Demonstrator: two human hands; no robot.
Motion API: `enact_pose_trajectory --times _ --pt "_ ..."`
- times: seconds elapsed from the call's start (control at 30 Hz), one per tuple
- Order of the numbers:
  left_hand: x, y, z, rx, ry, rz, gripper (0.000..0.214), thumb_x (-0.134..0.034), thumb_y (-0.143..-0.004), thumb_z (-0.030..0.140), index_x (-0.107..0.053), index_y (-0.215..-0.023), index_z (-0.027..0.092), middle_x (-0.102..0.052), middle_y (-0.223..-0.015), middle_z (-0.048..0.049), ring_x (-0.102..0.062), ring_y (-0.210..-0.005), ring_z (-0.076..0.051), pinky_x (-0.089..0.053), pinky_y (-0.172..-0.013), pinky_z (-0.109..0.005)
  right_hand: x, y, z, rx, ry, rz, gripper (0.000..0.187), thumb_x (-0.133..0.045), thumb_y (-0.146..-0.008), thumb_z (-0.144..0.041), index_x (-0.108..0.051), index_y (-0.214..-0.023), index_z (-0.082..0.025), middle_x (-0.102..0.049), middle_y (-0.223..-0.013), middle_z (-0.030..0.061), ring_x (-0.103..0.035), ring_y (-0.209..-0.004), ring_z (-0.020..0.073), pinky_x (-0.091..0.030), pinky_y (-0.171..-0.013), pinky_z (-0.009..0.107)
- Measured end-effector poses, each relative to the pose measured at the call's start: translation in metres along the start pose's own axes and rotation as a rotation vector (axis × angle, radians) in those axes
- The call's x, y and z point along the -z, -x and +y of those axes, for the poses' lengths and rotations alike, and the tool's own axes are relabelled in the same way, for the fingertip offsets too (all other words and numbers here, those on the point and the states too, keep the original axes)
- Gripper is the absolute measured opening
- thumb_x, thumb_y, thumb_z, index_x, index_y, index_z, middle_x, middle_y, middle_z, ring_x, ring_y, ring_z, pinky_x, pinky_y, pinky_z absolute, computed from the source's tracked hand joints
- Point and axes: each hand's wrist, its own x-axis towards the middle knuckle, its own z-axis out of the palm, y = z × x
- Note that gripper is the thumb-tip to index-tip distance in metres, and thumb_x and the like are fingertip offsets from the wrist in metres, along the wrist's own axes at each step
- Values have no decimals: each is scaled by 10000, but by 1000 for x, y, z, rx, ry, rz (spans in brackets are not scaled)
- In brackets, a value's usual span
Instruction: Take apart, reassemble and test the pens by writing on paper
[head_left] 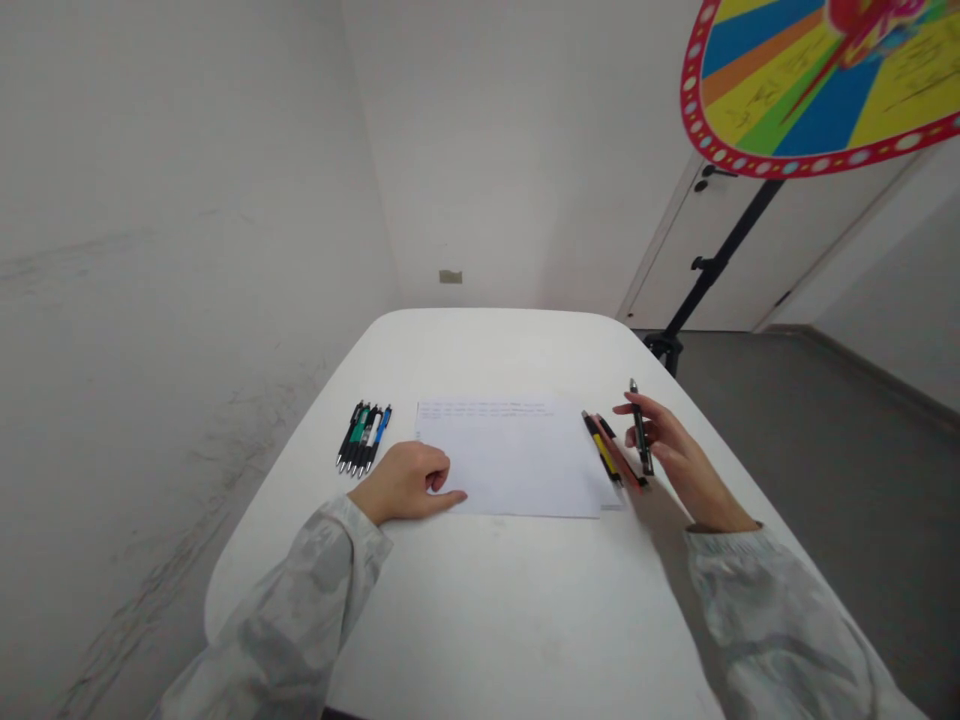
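White paper sheets (517, 465) lie on the table, with lines of handwriting along the top. My left hand (411, 482) rests on the lower left edge of the paper, fingers curled in and thumb stretched out along it; nothing shows in its grasp. In my right hand (666, 440) a dark pen (640, 430) is held nearly upright between thumb and fingers, above the right side of the table. Just left of that hand, a few pens, one a black and yellow pen (602, 447) and another a reddish pen (619, 452), lie slanted over the paper's right edge.
Several pens (364, 438) lie side by side left of the paper. The white table (495, 350) has rounded corners and faces a wall with a socket plate (450, 277). At right, a colourful prize wheel (817, 80) stands on a black pole (724, 255) before a door.
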Motion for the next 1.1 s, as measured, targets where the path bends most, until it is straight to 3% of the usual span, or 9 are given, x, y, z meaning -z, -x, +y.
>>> enact_pose_trajectory --times 0.1,0.17,0.3,0.4,0.63,0.97,1.1 --pt "-1 0 -1 5 1 -1 413 -762 -940 489 -568 -710 206 -593 -646 27 -560 -639 -148 -372 -694 -300 12 0 3 -82 91 209 529 -540 -1006 -547 -639 -1457 -288 -705 -1281 134 -648 -795 235 -565 -744 412" --pt "-1 0 -1 4 -1 -5 411 -761 -942 486 -571 -710 205 -594 -647 27 -563 -643 -148 -373 -699 -300 15 0 6 -104 215 263 442 -540 -1012 -522 -728 -1320 -267 -734 -1170 128 -650 -791 241 -542 -709 395" --pt "0 0 -1 8 3 -6 420 -765 -943 487 -568 -705 203 -591 -644 26 -562 -643 -147 -369 -699 -294 13 0 17 -46 483 222 371 -515 -994 -404 -784 -1183 -232 -748 -1098 136 -690 -900 278 -535 -810 418" --pt "0 1 -1 2 12 2 420 -778 -934 485 -568 -704 203 -586 -636 29 -560 -639 -145 -367 -701 -289 8 -2 27 -10 564 161 378 -504 -991 -396 -780 -1186 -226 -739 -1068 131 -681 -843 264 -521 -763 399" --pt "-1 1 -3 -5 10 12 420 -771 -936 484 -564 -701 204 -586 -638 29 -559 -640 -146 -367 -700 -291 -4 -5 35 -68 576 109 551 -559 -988 -515 -687 -1422 -201 -719 -955 81 -641 -691 216 -523 -699 376" --pt "0 0 -3 -14 -31 13 405 -702 -990 486 -593 -714 209 -625 -659 12 -586 -646 -156 -382 -691 -308 -5 -2 38 -88 571 133 575 -564 -990 -625 -705 -1333 -186 -732 -971 102 -635 -681 219 -507 -660 371" --pt "6 -1 -9 116 -179 127 415 -611 -1043 465 -619 -718 207 -670 -702 -29 -622 -701 -188 -401 -720 -328 -5 -2 38 -94 573 155 558 -578 -977 -628 -708 -1301 -192 -725 -974 104 -630 -695 227 -508 -673 382"
